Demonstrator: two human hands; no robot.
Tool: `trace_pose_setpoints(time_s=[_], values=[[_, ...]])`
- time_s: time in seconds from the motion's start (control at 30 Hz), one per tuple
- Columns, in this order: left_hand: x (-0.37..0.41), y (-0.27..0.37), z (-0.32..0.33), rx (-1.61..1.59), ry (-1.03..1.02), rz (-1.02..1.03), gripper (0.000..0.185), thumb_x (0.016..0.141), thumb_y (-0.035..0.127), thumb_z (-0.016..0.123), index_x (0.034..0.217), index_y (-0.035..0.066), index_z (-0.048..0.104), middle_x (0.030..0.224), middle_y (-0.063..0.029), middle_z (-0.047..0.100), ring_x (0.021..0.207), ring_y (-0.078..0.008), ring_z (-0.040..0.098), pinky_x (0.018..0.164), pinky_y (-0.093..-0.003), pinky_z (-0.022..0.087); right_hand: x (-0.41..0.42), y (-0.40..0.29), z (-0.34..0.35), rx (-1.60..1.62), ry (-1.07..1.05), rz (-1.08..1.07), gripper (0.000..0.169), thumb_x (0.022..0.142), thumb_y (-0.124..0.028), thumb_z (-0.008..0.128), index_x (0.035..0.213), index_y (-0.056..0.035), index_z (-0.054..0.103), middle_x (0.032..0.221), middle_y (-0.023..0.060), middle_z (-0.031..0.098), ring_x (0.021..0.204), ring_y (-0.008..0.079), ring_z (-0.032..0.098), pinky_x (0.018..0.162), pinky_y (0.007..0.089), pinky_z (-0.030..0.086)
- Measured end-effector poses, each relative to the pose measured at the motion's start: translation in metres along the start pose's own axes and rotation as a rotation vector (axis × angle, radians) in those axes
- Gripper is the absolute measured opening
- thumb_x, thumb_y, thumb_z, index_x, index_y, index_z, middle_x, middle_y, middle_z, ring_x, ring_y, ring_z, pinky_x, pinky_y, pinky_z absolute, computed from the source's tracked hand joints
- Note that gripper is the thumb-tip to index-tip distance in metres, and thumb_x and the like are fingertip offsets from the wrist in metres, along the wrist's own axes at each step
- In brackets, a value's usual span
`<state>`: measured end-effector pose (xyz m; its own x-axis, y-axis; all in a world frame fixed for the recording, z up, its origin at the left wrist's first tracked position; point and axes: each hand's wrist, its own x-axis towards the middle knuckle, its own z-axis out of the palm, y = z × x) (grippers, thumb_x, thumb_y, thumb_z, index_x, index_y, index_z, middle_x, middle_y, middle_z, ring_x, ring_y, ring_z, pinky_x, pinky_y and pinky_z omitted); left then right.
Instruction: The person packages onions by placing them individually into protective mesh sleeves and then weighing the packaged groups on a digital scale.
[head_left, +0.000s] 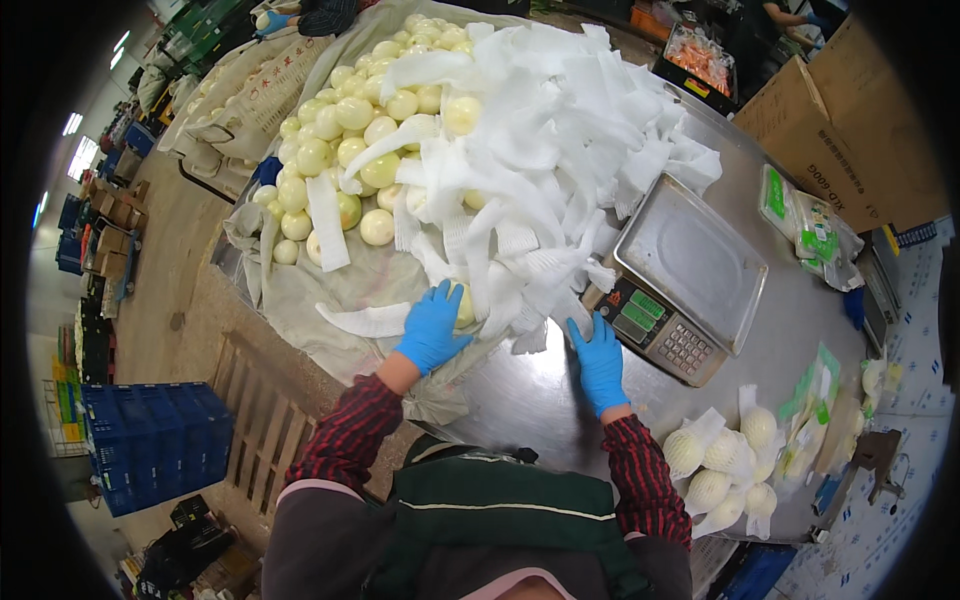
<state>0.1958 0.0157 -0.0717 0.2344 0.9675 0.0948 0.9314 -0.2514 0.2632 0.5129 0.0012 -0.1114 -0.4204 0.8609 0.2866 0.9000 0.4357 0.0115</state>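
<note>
My left hand (433, 330), in a blue glove, lies with its fingers over a peeled onion (465, 306) at the near edge of the pile; whether it grips the onion I cannot tell. My right hand (598, 358), gloved too, rests by the white foam net sleeves (555, 135), near the keypad of a digital scale (690, 255); its fingertips are near the sleeve ends. The scale's metal pan holds nothing. Many peeled onions (354, 112) are heaped on a pale cloth (315, 300) at upper left. Netted onions (709, 491) lie together at lower right.
A cardboard box (862, 127) and packs with green labels (814, 225) stand at the right. Clear bags (810, 420) lie beyond the netted onions. Blue crates (157, 442) and a wooden pallet (262, 420) are on the floor at left. Other people's gloved hands show at the top.
</note>
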Motion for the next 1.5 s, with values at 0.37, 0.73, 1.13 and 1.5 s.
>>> trace_pose_setpoints(time_s=[0.37,0.73,1.13,1.5], values=[[-0.003,-0.078,-0.023,-1.772,-0.01,-0.468,0.06,0.08,0.022,0.071,0.128,-0.001,0.045,0.118,-0.011,0.057,0.105,-0.0214,0.058,0.087,-0.0348,0.05,-0.039,-0.018,-0.065,0.835,-0.713,0.238,0.026,0.088,-0.031,0.054,0.094,-0.0091,0.067,0.089,0.0139,0.065,0.079,0.0338,0.062,0.072,0.0401,0.05],[0.186,0.183,-0.033,-0.924,-0.137,0.334,0.083,0.065,0.028,0.082,0.133,0.005,0.04,0.128,-0.0161,0.046,0.117,-0.0274,0.049,0.098,-0.0381,0.042,-0.119,-0.023,-0.108,1.304,-0.649,0.261,0.025,0.086,-0.022,0.061,0.1,-0.0023,0.065,0.098,0.0132,0.065,0.086,0.0276,0.062,0.081,0.0354,0.048],[0.221,0.205,0.036,-0.856,0.029,0.406,0.049,0.076,0.02,0.074,0.118,0.002,0.056,0.112,-0.0136,0.056,0.101,-0.0227,0.055,0.088,-0.0333,0.046,-0.159,-0.017,-0.122,1.55,-0.431,1.126,0.018,0.088,-0.013,0.057,0.096,0.0007,0.065,0.08,0.002,0.061,0.075,0.0109,0.056,0.069,0.0273,0.047],[0.017,0.188,-0.071,-1.102,-0.067,0.136,0.034,0.075,0.009,0.07,0.106,-0.002,0.061,0.087,-0.0086,0.065,0.076,-0.0177,0.061,0.068,-0.0309,0.049,0.01,-0.042,-0.161,1.517,0.62,0.423,0.014,0.086,0.005,0.053,0.098,0.0004,0.058,0.101,0.0105,0.06,0.095,0.0164,0.058,0.088,0.0289,0.045]])
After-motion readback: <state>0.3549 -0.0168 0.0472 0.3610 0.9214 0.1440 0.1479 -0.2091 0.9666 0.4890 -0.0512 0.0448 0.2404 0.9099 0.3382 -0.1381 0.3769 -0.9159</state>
